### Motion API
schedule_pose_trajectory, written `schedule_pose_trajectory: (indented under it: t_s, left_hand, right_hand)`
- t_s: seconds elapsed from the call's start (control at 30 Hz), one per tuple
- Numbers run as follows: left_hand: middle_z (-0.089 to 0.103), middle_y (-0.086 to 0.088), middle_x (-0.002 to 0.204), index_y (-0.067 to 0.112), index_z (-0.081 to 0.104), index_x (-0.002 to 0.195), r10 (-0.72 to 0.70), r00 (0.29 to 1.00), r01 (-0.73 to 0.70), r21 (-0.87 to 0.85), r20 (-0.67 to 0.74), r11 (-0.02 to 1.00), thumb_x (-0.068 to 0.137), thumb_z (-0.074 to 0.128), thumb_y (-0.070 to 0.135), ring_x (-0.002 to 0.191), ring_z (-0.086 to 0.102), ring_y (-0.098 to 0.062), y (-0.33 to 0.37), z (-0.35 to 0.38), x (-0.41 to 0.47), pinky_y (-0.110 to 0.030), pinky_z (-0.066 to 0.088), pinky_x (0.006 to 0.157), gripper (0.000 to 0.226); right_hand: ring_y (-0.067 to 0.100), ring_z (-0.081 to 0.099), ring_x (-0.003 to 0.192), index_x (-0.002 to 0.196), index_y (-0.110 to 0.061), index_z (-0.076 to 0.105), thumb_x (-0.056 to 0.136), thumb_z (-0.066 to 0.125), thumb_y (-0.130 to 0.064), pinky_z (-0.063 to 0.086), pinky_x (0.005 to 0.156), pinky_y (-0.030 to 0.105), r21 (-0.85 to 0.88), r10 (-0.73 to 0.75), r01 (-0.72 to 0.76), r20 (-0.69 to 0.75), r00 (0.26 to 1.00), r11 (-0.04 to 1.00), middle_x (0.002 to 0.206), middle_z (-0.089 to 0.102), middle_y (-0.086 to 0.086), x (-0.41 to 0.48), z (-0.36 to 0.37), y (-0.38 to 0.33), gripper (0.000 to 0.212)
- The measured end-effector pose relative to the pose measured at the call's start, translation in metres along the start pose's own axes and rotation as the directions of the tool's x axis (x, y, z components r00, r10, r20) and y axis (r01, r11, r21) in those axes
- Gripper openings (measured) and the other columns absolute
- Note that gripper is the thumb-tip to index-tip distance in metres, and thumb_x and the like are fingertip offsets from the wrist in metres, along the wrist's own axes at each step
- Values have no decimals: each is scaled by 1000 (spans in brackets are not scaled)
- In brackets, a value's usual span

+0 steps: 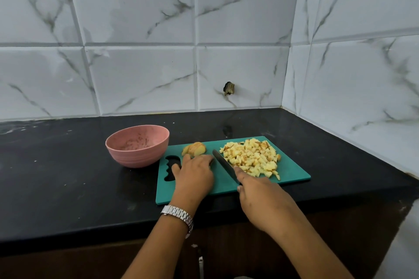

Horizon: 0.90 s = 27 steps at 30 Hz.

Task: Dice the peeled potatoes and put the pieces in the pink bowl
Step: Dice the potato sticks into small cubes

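While right grip (260, 197) clamps knife (223, 163), left grip (193, 174): spread flat on board (292, 173)
dice (251, 156): heaped beside knife
pink bowl (138, 156): left of board

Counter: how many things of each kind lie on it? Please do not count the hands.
bowl: 1
board: 1
knife: 1
undiced potato: 1
dice pile: 1
Total: 5
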<state>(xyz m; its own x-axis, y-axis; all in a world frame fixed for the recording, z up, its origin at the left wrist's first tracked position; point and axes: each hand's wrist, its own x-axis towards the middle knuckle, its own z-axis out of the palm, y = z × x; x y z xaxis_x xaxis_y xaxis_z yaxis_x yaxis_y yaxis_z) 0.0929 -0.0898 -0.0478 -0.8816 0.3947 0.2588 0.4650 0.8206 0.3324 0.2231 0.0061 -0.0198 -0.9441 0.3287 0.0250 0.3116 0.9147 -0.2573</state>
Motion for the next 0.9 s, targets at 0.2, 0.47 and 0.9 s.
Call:
schedule_pose_trajectory:
  t_s: [0.2,0.47,0.9]
  left_hand:
    - [58,8,118,32,62,116,46,989,-48,-13,-139,999,97,46,30,119,41,-14,-1,2,-3,-40,33,97,24]
    - [65,5,95,28,56,102,4,962,-56,-181,-274,982,90,60,21,94,56,-15,-7,9,-1,-35,46,81,15]
    - [69,2,87,21,42,102,-32,948,-75,-317,-318,945,85,62,8,86,61,-20,-12,12,-5,-33,42,71,29]
  right_hand:
    - [16,55,96,156,-41,10,107,32,-32,51,81,34,21,-58,58,-18,998,998,112,54,0,2,7,5,54]
    - [7,53,81,154,-45,13,107,31,-37,45,67,27,65,-129,135,-82,988,989,105,56,-6,-7,12,12,52]
    - [22,56,102,158,-31,0,100,45,-7,44,75,34,-164,-62,64,20,998,984,115,55,7,10,11,-12,77]
